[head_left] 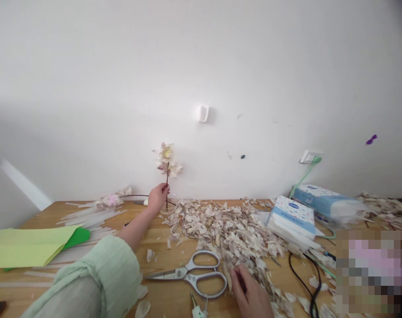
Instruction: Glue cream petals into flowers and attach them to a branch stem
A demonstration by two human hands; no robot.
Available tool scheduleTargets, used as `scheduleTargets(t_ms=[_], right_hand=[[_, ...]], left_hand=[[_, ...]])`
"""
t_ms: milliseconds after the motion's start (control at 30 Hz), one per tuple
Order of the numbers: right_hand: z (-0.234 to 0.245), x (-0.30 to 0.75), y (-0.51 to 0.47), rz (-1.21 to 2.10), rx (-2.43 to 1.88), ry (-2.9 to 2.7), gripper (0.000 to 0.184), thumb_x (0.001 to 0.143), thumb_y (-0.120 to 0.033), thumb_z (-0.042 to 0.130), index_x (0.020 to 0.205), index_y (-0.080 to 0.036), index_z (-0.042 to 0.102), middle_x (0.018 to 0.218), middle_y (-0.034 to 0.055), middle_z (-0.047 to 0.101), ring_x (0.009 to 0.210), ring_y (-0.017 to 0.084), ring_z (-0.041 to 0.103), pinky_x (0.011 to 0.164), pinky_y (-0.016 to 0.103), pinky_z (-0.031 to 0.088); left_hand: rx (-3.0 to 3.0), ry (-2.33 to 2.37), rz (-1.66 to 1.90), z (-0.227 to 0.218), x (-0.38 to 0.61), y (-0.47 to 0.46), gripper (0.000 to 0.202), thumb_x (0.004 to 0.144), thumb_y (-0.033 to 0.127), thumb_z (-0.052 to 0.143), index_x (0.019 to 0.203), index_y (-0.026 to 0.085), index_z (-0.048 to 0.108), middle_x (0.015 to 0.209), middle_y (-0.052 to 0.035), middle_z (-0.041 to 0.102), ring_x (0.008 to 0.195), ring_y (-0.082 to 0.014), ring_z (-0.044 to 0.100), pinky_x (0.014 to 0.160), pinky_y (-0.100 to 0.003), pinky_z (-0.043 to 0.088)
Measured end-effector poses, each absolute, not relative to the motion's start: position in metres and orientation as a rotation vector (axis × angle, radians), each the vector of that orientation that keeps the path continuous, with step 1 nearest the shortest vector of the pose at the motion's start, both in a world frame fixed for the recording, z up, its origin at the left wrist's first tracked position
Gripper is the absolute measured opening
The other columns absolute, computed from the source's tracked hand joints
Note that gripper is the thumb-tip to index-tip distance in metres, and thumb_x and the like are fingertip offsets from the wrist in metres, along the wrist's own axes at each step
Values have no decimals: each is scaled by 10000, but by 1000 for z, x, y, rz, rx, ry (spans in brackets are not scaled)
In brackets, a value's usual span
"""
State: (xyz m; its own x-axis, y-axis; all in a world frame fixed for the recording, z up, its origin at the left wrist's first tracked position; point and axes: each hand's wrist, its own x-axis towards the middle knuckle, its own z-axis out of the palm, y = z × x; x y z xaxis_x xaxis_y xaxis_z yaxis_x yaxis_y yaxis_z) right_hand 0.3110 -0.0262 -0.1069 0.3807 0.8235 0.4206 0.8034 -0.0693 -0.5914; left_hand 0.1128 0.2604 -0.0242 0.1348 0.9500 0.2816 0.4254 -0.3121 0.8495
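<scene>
Flower [167, 152] stands beyond the scissors [170, 274], its stem [167, 176] pinched in the left hand [157, 198]; too hard a squeeze could snap it. Right hand [251, 292] curls beside the scissors, whether holding anything I cannot tell; sweeping it could scatter petals [229, 223] beyond them.

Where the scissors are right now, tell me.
In the head view, the scissors lie on the wooden table, low and slightly left of centre, just left of the right hand and beside the petal pile.
</scene>
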Motion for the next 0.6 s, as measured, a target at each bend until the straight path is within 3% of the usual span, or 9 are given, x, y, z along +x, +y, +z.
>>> scheduleTargets(t_ms=[333,600], right_hand=[[-100,312,-30,108,-1845,-1506,336,889,-463,315,690,-237,462,612,12,618,548,174,586,536,250,428],[-73,290,-33,186,-1722,-1407,353,851,-490,385,703,-211,544,638,38,620,567,170,573,529,243,438]], left_hand=[[1697,1020,1268,26,104,213,229,835,305,537,975,129,579,907,-43,636,789,-154,619,696,-338,518],[1515,894,1172,36,102,122,285,655,408,643,785,156,615,720,-49,710,727,-186,667,627,-273,517]])
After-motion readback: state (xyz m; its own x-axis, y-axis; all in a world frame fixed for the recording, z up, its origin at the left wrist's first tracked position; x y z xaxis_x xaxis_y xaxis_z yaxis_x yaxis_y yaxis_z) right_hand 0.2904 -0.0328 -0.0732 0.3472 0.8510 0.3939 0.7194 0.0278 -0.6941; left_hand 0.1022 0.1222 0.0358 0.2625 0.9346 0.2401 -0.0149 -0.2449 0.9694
